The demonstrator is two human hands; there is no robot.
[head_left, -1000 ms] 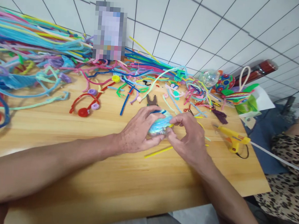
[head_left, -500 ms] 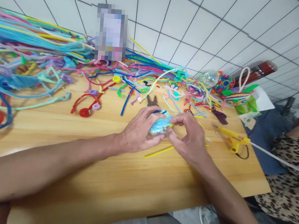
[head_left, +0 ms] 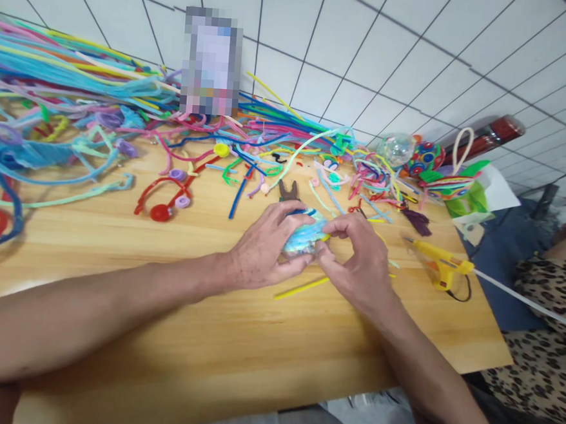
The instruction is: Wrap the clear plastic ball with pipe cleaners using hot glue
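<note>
A round piece wrapped in light blue and dark blue fuzzy stems [head_left: 305,234] is held above the table. My left hand [head_left: 264,246] grips it from the left, with the fingers over the top and the thumb below. At its right edge, my right hand [head_left: 357,256] pinches a small yellow bit between thumb and finger. A yellow stem [head_left: 301,287] lies on the wooden table [head_left: 196,348] just below the hands. Dark-handled pliers [head_left: 288,192] rest right behind them, partly hidden by my left hand.
Colourful fuzzy stems [head_left: 70,68] are heaped at the back left. A red looped piece [head_left: 161,211] lies left. A yellow glue gun [head_left: 442,262] lies right, near a person in leopard print [head_left: 548,295]. A clear ball [head_left: 396,149] sits behind.
</note>
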